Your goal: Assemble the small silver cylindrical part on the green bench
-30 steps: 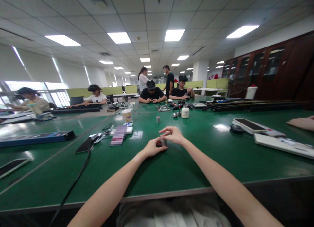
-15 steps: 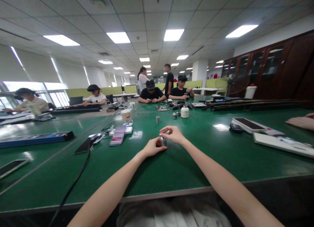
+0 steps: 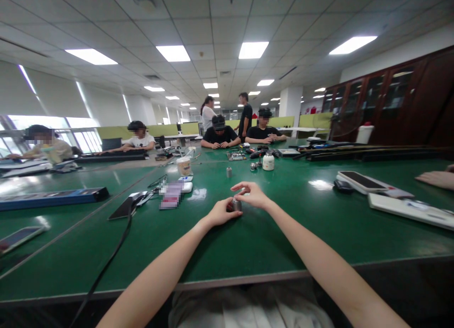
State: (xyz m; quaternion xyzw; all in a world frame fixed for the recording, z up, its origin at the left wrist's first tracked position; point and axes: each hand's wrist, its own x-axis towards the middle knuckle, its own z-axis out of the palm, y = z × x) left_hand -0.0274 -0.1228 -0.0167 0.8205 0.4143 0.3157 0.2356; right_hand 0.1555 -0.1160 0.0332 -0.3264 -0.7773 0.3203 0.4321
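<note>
A small silver metal cylinder [image 3: 237,205] with a narrower top stands on the green table in front of me. My left hand [image 3: 220,213] is wrapped round its left side, thumb along the near face and fingers behind it. From above and the right, my right hand [image 3: 252,196] reaches over it, thumb and fingertips pinched at its top. Those fingers partly hide the top. A second small metal cylinder [image 3: 229,172] stands upright farther back, apart from both hands.
Beyond are a white jar [image 3: 268,161], small metal parts [image 3: 253,166] and a paper cup [image 3: 183,166]. Left lie a black cable [image 3: 112,252] and a phone [image 3: 21,238]; right, a white-edged phone [image 3: 362,181] and another person's hand [image 3: 435,179]. Several people sit or stand beyond.
My left hand stays round the metal cylinder. The fingers of my right hand have shifted slightly at its top. Across the table, a person in black has lowered a raised hand.
</note>
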